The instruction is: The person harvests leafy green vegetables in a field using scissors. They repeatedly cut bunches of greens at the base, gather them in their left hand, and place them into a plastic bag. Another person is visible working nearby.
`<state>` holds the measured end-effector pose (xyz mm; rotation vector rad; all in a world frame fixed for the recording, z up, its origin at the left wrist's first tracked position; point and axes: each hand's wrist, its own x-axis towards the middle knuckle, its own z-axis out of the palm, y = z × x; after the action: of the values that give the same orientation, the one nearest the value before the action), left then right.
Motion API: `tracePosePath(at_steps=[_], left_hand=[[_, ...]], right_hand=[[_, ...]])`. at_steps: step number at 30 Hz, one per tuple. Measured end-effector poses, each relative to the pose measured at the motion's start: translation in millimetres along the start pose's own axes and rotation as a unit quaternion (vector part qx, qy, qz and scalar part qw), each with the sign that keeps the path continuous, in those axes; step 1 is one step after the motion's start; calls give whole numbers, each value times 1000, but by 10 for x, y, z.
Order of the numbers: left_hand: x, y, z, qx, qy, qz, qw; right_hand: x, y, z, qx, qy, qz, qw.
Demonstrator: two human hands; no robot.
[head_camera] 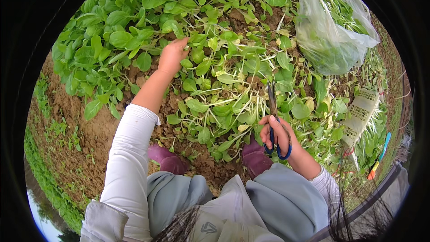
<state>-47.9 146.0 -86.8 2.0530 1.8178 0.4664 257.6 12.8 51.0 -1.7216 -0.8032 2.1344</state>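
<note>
My left hand (173, 55) reaches into the edge of the standing leafy greens (117, 37). Its fingers are curled among stems and leaves, and whether they grip a stem is hidden. In my right hand (280, 134) is a pair of scissors (272, 99) with blue handles, its dark blades pointing away from me and slightly parted at the tips. Beneath the blades lie many loose greens (228, 107) with pale stems, some leaves yellowed, spread over brown soil (168, 117).
A clear plastic bag (312, 37) stuffed with greens stands at the upper right. Below it, a pale printed strip (361, 116) lies across bundled greens (371, 141), near a blue and orange handled tool (379, 156). My purple boots (257, 158) are planted by the loose greens.
</note>
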Motion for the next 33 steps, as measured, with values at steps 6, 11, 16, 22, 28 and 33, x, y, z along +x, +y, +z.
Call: tracePosePath(at_steps=[6, 11, 16, 22, 28, 33], left_hand=[[-393, 435, -218, -7, 6, 143, 990], [-587, 1315, -188, -119, -96, 378, 913], [-616, 1505, -366, -90, -342, 361, 863], [-306, 614, -558, -174, -75, -145, 971], [123, -180, -188, -208, 28, -213, 954], [542, 200, -230, -83, -113, -218, 966]], right_hand=[[11, 57, -102, 27, 14, -9, 1000], [47, 82, -257, 79, 73, -61, 992], [41, 19, -447, 107, 119, -98, 982], [28, 28, -475, 88, 127, -93, 984], [97, 17, -349, 69, 94, -76, 990], [116, 28, -293, 70, 82, -69, 992]])
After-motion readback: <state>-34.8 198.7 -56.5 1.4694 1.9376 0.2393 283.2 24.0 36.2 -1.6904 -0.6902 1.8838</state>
